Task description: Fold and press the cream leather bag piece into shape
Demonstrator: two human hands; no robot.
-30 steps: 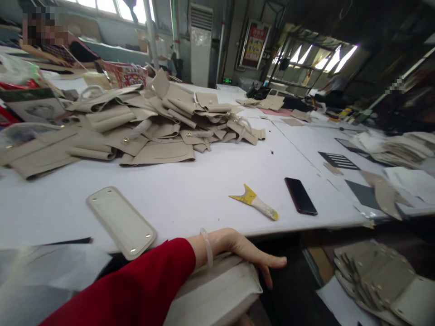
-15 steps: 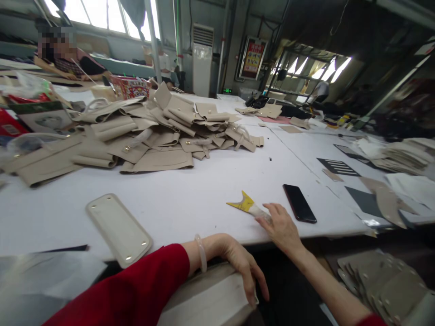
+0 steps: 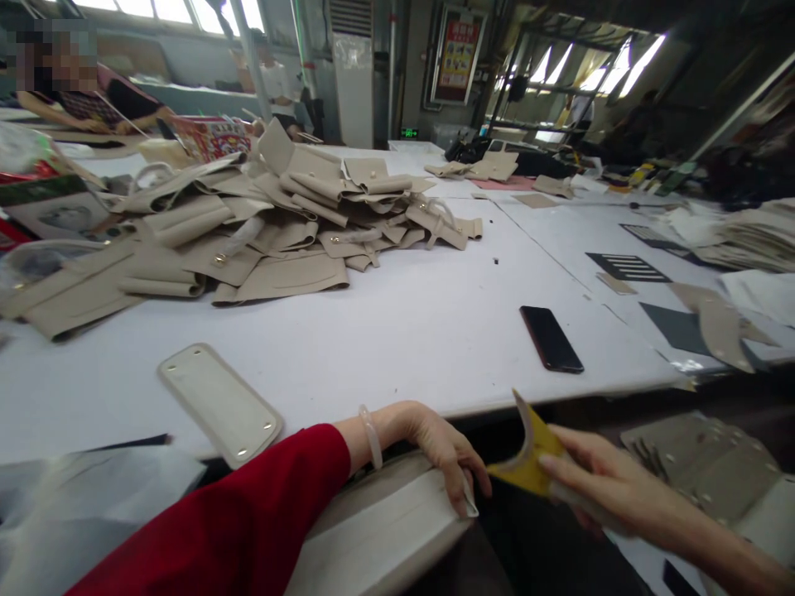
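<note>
My left hand (image 3: 448,455), with a pale bangle at the wrist, curls over the end of a light beige, block-like piece (image 3: 378,530) below the table edge. Its fingers are wrapped round that end. Off the table, my right hand (image 3: 596,476) grips a yellow forked tool (image 3: 532,455), thumb on top, its prongs pointing toward my left hand. On the white table lie a black phone (image 3: 551,339) and a rounded beige panel with metal studs (image 3: 219,401).
A heap of beige leather-like pieces (image 3: 279,223) covers the table's back left. Dark and beige scraps (image 3: 676,327) lie at the right, studded panels (image 3: 708,463) below them. A person (image 3: 93,99) sits far left.
My right hand has picked the yellow tool up off the table and brought it down past the front edge. My left hand keeps its hold. The view has tilted slightly.
</note>
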